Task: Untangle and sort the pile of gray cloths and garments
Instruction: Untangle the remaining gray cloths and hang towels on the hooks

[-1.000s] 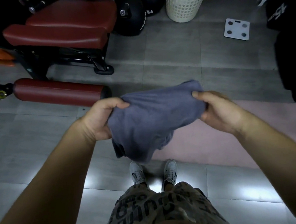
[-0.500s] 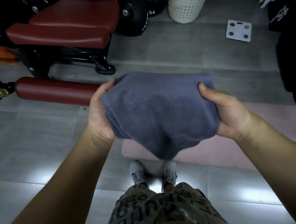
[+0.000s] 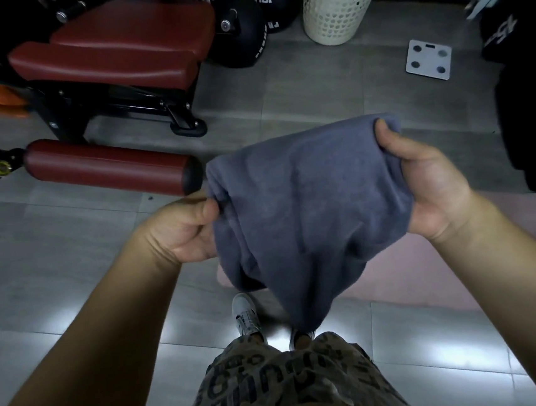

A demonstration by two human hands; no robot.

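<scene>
From the head camera, looking down, I see both my arms stretched in front of me and one gray cloth (image 3: pixel 310 212) held in the air between my hands, above the floor and in front of my legs. My left hand (image 3: pixel 182 229) grips the left edge of the cloth: the thumb (image 3: pixel 207 210) presses the fabric from the front, and the other fingers are curled behind it, where I cannot see them. My right hand (image 3: pixel 430 187) holds the upper right corner, a little higher than the left; its thumb (image 3: pixel 384 134) lies on top of the fabric and the rest of the fingers are hidden under the cloth. The cloth is bunched and folded, and its lower part hangs down to a point over my white shoes (image 3: pixel 246 314) and patterned shorts (image 3: pixel 277 385).

Under the cloth, on the gray tiled floor (image 3: pixel 52 256), lies a pink mat (image 3: pixel 430 272). On the far left stands a dark red padded bench (image 3: pixel 121 53) with a red roller pad (image 3: pixel 109 167) near my left hand. Farther away are a cream plastic basket (image 3: pixel 336 9) with holes and a white bathroom scale (image 3: pixel 428 59).
</scene>
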